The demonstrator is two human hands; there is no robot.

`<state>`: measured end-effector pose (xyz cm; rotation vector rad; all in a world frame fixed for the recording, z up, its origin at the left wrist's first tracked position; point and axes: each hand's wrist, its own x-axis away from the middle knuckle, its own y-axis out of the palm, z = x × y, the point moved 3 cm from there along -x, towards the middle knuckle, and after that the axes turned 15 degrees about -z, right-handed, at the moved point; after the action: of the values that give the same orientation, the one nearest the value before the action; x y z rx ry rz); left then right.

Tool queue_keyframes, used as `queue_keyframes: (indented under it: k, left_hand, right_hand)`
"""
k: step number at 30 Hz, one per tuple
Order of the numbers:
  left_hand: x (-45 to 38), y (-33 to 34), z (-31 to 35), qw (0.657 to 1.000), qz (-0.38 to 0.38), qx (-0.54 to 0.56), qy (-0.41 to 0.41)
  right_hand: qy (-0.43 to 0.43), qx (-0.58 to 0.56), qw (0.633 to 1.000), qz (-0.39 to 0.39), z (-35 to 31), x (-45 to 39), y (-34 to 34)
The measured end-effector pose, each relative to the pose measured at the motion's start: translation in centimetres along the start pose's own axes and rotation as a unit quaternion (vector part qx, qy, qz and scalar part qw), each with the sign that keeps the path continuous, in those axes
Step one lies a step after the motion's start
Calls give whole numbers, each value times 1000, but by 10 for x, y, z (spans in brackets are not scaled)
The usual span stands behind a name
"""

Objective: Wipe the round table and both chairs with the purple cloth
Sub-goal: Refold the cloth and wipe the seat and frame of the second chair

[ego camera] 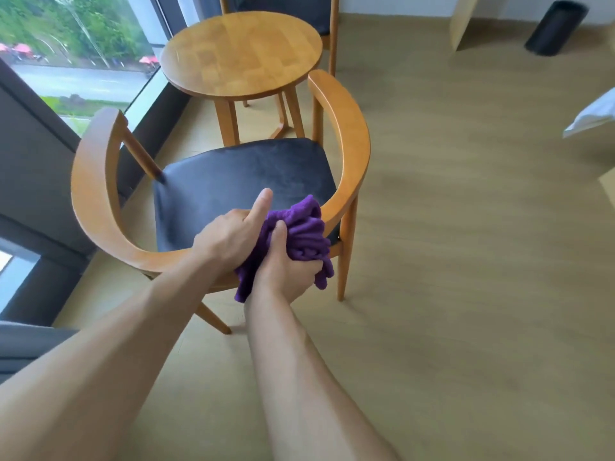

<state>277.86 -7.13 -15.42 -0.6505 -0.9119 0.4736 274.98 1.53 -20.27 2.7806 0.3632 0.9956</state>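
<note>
Wood floor [466, 261] | both hands, left [229, 237] and right [286, 271], grip bunched purple cloth [306, 237] over near chair [349, 134]

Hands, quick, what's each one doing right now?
Left hand: closed on the bunched purple fleece cloth, thumb sticking up.
Right hand: closed around the same cloth, above the wooden chair's curved backrest.
</note>
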Motion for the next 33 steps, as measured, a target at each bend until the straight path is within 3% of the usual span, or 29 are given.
queue_keyframes:
  k: [5, 9, 13, 19, 25, 28, 33]
  left_hand:
    - [-3, 1, -11, 999, -11, 6, 47]
    - [-11, 6, -17, 998, -13, 5, 59]
    - [-7, 14, -16, 994, 30, -38, 103]
    - [-27, 16, 12, 998, 35, -49, 13]
    - [-58, 23, 48, 995, -6, -101, 18]
    - [-56, 23, 38, 994, 27, -107, 20]
    - [-52, 29, 45, 987, 23, -154, 41]
  right_hand:
    - [-37, 69, 996, 40, -22, -40, -6]
    - [-20, 141, 990, -4, -53, -94, -24]
    - [-65, 173, 983, 0, -52, -96, -28]
    - [-154, 114, 981, -21, -13, -48, -19]
    - [-158, 135, 978, -19, -29, -78, -26]
    - [-150, 165, 975, -15, -44, -109, -29]
    - [-165, 215, 962, -30, -72, -164, -31]
